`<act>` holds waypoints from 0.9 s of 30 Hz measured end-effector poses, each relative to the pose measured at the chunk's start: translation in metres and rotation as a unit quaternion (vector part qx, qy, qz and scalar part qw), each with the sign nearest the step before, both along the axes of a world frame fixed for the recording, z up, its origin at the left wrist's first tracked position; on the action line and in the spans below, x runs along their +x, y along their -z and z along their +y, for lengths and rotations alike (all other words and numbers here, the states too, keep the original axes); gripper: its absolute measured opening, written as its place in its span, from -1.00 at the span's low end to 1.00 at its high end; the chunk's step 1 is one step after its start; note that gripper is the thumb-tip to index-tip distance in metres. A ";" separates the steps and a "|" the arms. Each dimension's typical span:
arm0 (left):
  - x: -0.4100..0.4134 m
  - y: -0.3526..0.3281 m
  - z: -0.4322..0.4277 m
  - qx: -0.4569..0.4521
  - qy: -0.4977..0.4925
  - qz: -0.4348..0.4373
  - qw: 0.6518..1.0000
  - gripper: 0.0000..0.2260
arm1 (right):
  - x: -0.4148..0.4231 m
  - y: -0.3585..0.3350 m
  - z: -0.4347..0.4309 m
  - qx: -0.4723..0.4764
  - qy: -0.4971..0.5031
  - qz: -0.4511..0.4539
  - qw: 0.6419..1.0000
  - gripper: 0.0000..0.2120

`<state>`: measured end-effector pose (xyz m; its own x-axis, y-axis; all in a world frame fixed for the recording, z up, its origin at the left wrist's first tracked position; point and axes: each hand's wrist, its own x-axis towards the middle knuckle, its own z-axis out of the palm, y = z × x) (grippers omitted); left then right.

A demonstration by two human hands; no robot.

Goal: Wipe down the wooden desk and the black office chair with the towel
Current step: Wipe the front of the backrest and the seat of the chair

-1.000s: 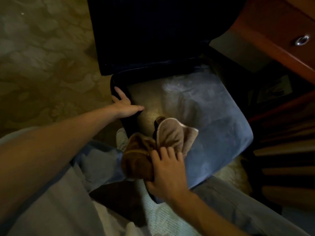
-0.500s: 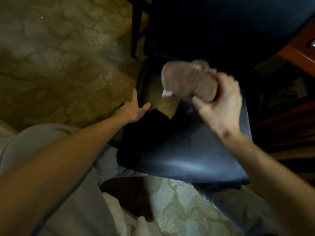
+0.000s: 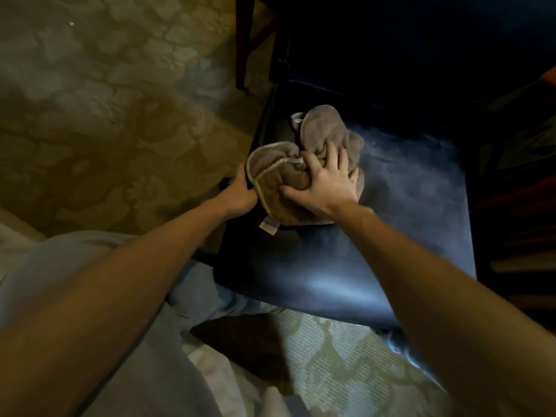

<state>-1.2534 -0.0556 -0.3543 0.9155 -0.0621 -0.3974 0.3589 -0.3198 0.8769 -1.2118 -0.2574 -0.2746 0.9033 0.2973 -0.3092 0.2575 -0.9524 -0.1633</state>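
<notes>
The black office chair's seat (image 3: 391,236) fills the middle and right of the head view, its dark backrest (image 3: 406,46) rising behind. A bunched brown towel (image 3: 276,173) with a pale hem and a white tag lies on the seat's left rear part. My right hand (image 3: 326,182) presses down on the towel with fingers spread and dug into the cloth. My left hand (image 3: 240,191) grips the seat's left edge, partly hidden under the towel's fold. A sliver of the reddish wooden desk (image 3: 541,85) shows at the right edge.
Patterned carpet (image 3: 105,115) covers the floor to the left and below the chair. A dark wooden leg (image 3: 242,40) stands at the upper middle. Dark shelving or desk parts sit close on the chair's right side. My knees in light trousers are at the bottom left.
My right hand has brought the towel down from mid-air onto the seat's left rear part and now presses it flat. My left hand stays on the seat's left edge.
</notes>
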 end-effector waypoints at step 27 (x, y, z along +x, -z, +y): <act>-0.012 -0.052 0.000 0.437 -0.033 -0.018 0.899 -0.53 | -0.089 -0.037 -0.047 0.005 -0.125 -0.078 0.989 -0.17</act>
<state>-1.2657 -0.0553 -0.3024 0.9195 0.3133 -0.2375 0.3777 -0.8717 0.3122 -1.3010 -0.3048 -0.2371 0.8375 0.5199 -0.1682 0.5076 -0.8542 -0.1124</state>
